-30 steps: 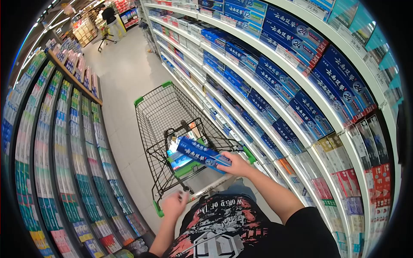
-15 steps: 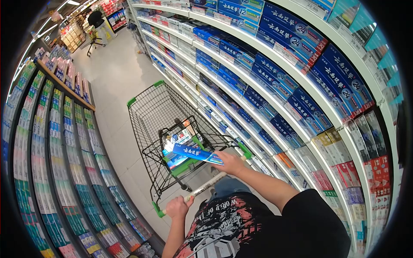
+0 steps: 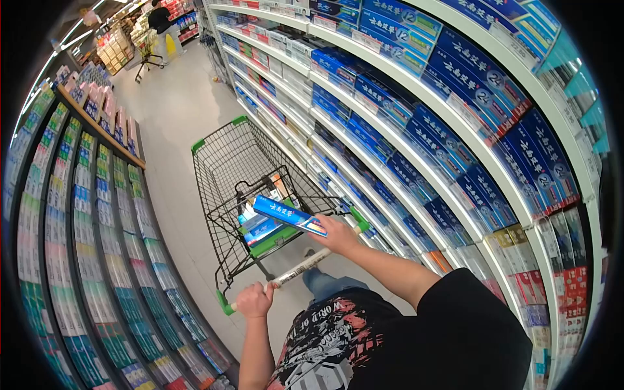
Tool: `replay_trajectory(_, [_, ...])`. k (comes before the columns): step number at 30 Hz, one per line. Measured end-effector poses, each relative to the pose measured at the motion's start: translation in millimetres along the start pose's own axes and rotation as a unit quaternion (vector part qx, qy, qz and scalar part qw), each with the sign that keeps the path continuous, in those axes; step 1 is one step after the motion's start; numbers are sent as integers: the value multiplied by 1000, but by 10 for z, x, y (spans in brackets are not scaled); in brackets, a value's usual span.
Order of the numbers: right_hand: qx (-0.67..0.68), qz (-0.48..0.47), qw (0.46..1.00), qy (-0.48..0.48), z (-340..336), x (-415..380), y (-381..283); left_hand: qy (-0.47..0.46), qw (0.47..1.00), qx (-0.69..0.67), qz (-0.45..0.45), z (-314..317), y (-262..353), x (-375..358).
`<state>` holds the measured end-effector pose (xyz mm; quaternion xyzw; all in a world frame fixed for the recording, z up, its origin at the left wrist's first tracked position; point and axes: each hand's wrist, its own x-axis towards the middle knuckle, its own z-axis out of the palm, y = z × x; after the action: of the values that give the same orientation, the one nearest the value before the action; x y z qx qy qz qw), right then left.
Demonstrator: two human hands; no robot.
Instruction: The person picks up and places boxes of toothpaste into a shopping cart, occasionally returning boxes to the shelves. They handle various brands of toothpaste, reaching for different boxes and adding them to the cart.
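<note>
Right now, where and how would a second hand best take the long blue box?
I'd grip the free end of the long blue box, coming from the left, thumb and fingers on opposite long edges. The right hand covers the other end, and the slim, flat shape should suit a pinch across its width. The left hand is on the cart handle.

One blue box (image 3: 286, 214) is in the right hand (image 3: 337, 234), one cart handle (image 3: 299, 267) in the left hand (image 3: 254, 299). Ahead of the hands are two carts, near cart (image 3: 224, 159) and far cart (image 3: 149, 62), and one other person (image 3: 160, 22).
</note>
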<state>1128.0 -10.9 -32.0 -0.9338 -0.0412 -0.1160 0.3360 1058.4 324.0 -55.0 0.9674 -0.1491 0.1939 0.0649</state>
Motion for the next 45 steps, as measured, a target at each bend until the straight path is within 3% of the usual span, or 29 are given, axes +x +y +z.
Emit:
replay_trajectory(9, [51, 42, 998, 24, 131, 885, 35, 0, 1000, -5, 8, 261, -355, 777])
replay_trajectory(13, [177, 138, 973, 43, -69, 1389, 9, -13, 1000, -21, -2, 380, -552, 1056])
replay_trajectory(15, [186, 98, 967, 143, -308, 1694, 178, -24, 999, -23, -3, 429, -641, 1163])
replay_trajectory(21, [-98, 74, 968, 220, -1836, 2446, 481, -50, 999, -9, -2, 548, -977, 1439])
replay_trajectory(25, [-201, 139, 947, 209, -2401, 2625, 476, -10, 1000, -1, 16, 639, -1124, 1589])
replay_trajectory(27, [-233, 150, 937, 213, -2494, 2666, 575, -41, 999, -12, 6, 611, -1153, 1630])
replay_trajectory(35, [-295, 170, 911, 231, -2457, 2745, 646, -21, 1000, 2, 20, 729, -1342, 1757])
replay_trajectory(40, [-355, 148, 874, 296, -2358, 2759, 844, -11, 1000, 2, 19, 789, -1392, 1820])
replay_trajectory(45, [-362, 192, 875, 258, -2460, 2796, 778, -4, 1000, 2, 18, 806, -1433, 1882])
